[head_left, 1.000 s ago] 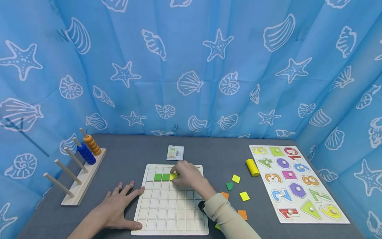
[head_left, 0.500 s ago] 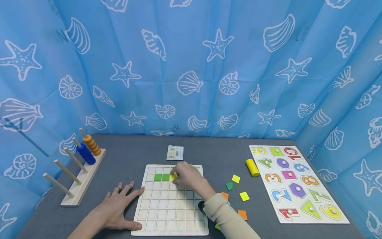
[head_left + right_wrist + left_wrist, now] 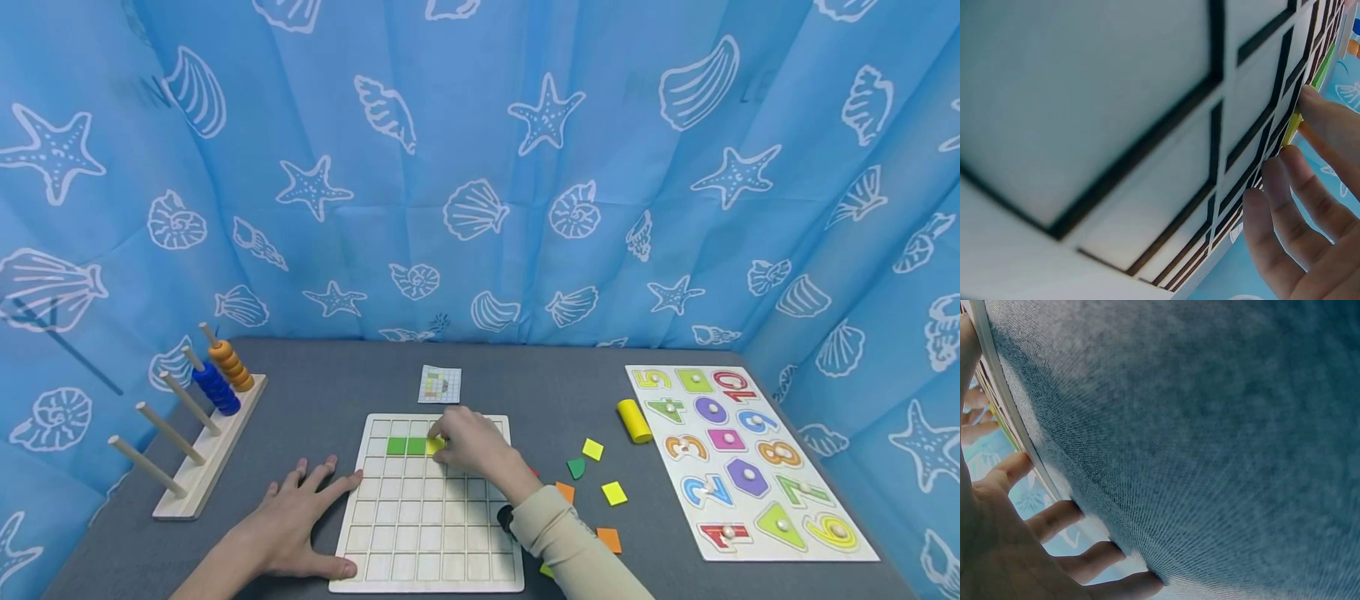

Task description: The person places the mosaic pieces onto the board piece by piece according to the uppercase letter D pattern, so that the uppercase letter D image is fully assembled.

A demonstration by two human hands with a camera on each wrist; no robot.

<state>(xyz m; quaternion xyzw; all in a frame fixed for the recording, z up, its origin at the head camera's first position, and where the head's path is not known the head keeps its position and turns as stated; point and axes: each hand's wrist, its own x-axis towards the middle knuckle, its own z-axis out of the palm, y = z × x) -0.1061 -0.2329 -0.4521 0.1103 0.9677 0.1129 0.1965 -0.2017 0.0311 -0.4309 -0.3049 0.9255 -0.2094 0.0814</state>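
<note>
A pale wooden grid board (image 3: 420, 533) lies on the grey cloth with two green square tiles (image 3: 406, 446) side by side in its second row. Right beside them is a yellow square tile (image 3: 434, 447), with the thumb and index finger of my right hand (image 3: 474, 443) pinching it at its cell. In the right wrist view the yellow tile (image 3: 1292, 129) shows between those fingertips, while the other fingers rest over the board. My left hand (image 3: 296, 525) is spread on the cloth, its thumb and index finger touching the board's left edge.
Loose yellow (image 3: 614, 493), orange (image 3: 609, 539) and green pieces lie right of the board, some partly behind the right sleeve. A yellow cylinder (image 3: 635, 421) and number puzzle (image 3: 738, 533) are farther right. A pattern card (image 3: 440, 384) lies behind the board; a peg stand (image 3: 213, 454) is left.
</note>
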